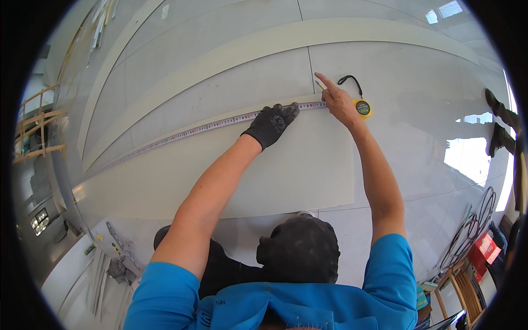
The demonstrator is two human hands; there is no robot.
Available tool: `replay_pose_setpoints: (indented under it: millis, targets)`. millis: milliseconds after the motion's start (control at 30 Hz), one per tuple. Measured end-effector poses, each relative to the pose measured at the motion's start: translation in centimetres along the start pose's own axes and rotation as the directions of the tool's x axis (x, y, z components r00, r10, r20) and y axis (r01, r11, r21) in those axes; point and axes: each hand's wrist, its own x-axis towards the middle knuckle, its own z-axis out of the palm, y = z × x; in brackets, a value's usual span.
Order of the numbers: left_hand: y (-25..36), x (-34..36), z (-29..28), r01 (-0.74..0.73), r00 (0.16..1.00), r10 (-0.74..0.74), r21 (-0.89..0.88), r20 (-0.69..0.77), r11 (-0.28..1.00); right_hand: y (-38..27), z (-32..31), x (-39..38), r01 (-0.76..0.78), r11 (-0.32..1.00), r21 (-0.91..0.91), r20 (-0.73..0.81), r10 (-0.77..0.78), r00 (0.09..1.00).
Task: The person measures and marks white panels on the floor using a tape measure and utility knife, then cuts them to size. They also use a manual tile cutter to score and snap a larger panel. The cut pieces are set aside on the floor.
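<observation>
My left hand (pixel 272 125), in a black glove, lies with its fingers flat over the extended blade (pixel 220 122) of a tape measure. The blade runs along the far edge of a large pale panel (pixel 297 165) on the floor. Its yellow case (pixel 363 108), with a dark round label and a black wrist strap (pixel 352 78), sits just right of my right hand (pixel 340 104). That hand is bare, its index finger stretched forward and the other fingers curled around a thin pencil (pixel 319 85), whose end shows. The rest of the pencil is hidden.
A long pale strip (pixel 308 30) lies across the floor beyond the panel. At the right edge are another person's shoes (pixel 498 137), coiled cable (pixel 473 225) and a red box (pixel 487 247). Tools (pixel 118 242) lie at lower left; a wooden frame (pixel 38 126) stands at far left.
</observation>
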Motion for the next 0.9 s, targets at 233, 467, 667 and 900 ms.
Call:
replay_pose_setpoints:
  millis: [233,467,667,900]
  targets:
    - [0.6,0.4,-1.0,0.020,0.996,-0.020,-0.003,0.090,1.000,-0.8,0.4,0.5,0.016,0.958,0.287,0.106,-0.048,0.993]
    - [0.4,0.6,-1.2,0.048,0.999,-0.043,-0.192,0.027,0.980,0.6,0.8,2.1,-0.036,0.982,0.184,0.152,0.008,0.988]
    - [0.6,0.5,-1.6,0.060,0.998,-0.062,-0.199,-0.004,0.978,1.0,1.2,2.4,0.037,0.994,0.104,0.153,-0.052,0.987]
    - [0.6,0.5,-1.7,0.088,0.995,-0.076,-0.235,0.059,0.968,1.0,1.3,2.6,-0.007,0.997,0.079,0.147,-0.004,0.989]
